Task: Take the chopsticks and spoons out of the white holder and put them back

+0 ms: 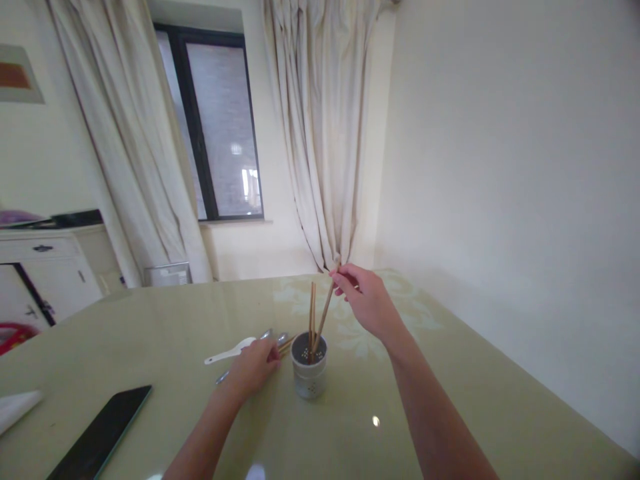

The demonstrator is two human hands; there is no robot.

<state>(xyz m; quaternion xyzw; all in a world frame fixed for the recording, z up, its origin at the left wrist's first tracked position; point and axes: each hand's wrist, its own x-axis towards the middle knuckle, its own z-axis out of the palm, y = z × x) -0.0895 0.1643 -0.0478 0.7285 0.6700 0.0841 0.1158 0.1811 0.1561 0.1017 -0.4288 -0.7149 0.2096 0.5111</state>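
the chopsticks (324, 317) are warm brown; the cup (305, 383) is pale grey, with dark dots on its side. the spoon (225, 355) is plain white. the tabletop (173, 327) is soft green with a paler leafy pattern, the phone (103, 433) black with a greenish edge, the curtains (325, 87) cream.

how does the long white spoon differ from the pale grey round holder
The long white spoon lies flat; the pale grey cylindrical holder stands upright. The spoon is slim; the holder is broad and round. The spoon lies beside the bare left hand; the holder contains slim brown sticks. Both rest on the glossy pale green table.
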